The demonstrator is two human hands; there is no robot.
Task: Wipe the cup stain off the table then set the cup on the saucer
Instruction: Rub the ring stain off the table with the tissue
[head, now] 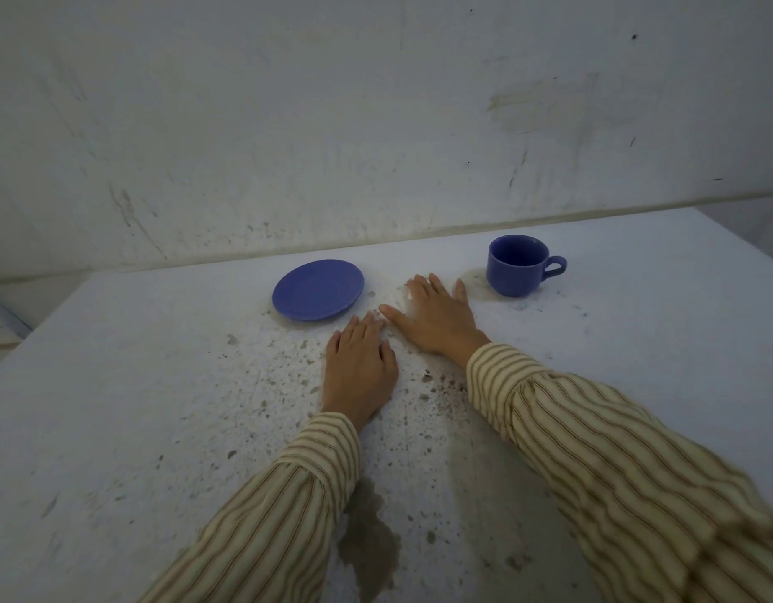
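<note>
We're in a bare, dim room, most likely a plain corner of someone's home rather than any lab or shop. The wall (376, 115) behind is whitewashed and scuffed — streaks, smudges, a few dark specks. Against it stands a white table (114, 406), its top pitted and flecked with grey-brown spots, a darker patch (369, 546) near the front edge. What says home to us is the crockery — a blue saucer (318, 290) and a matching blue cup (517, 265) — and the striped shirt sleeves (593, 450) reaching in. No tools, no signs, no machines show.
</note>
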